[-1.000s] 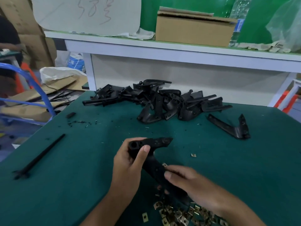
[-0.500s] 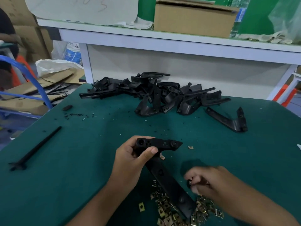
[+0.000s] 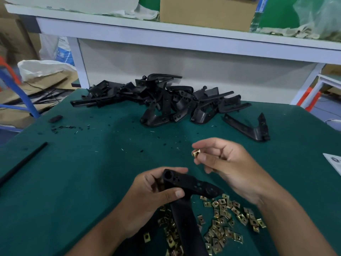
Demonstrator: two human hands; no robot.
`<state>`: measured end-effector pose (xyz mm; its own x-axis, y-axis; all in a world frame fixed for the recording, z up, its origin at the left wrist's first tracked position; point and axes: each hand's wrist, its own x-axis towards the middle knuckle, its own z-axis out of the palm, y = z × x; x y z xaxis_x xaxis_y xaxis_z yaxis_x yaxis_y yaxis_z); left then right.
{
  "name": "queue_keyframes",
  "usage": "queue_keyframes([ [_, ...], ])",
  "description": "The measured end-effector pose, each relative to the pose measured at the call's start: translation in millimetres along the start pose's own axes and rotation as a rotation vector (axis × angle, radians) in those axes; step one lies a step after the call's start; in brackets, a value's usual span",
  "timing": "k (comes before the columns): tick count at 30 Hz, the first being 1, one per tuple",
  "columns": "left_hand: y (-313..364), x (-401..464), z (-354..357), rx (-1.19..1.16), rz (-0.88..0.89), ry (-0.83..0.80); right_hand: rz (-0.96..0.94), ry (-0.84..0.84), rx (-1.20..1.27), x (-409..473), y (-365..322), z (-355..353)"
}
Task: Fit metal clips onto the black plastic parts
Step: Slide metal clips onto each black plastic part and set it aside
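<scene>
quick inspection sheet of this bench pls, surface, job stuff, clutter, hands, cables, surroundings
surface: green mat, strewn with small black shavings.
job's things: black part held over the mat; one clip raised above it, not yet fitted; loose clips heaped near the body; pile of black parts at the far edge; one lone part to its right.
clutter: black rod at left; small black block; paper corner at right edge.
hands: left hand grips the black part; right hand pinches the clip.
cables: nothing seen.
surroundings: white shelf behind, bearing a cardboard box and a plastic bag; cardboard and a white sack on the floor at left.
</scene>
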<state>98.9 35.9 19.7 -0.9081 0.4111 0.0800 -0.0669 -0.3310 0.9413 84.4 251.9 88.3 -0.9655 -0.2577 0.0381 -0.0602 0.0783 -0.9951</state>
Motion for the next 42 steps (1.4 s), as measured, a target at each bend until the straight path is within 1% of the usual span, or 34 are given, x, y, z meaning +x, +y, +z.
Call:
queue_keyframes([
  [3,-2.9,2.5,1.6,0.010,-0.015,-0.010,0.010,-0.022,-0.016,-1.0,8.4,0.4],
  [9,-6.0,3.7,1.8,-0.094,-0.007,-0.089,0.003,-0.007,0.022,-8.2,20.8,8.9],
  [13,-7.3,5.2,-0.2,-0.101,0.009,-0.062,0.028,-0.025,0.052,-12.3,22.7,12.6],
  [16,-8.5,5.9,-1.1,-0.123,-0.030,-0.060,0.043,-0.044,0.080,-14.5,22.8,14.9],
  [23,-9.0,6.8,-0.1,-0.169,-0.067,-0.074,0.138,0.036,0.257,-13.9,22.9,16.1],
  [28,-8.2,7.1,0.5,-0.130,-0.049,-0.060,0.155,0.017,0.234,-15.2,20.7,18.0],
  [36,-8.3,6.9,1.4,-0.119,-0.003,-0.042,0.181,0.032,0.247,-16.1,18.1,20.8],
  [42,-6.2,5.9,1.2,-0.134,-0.007,-0.042,0.196,0.091,0.279,-15.3,17.7,18.5],
])
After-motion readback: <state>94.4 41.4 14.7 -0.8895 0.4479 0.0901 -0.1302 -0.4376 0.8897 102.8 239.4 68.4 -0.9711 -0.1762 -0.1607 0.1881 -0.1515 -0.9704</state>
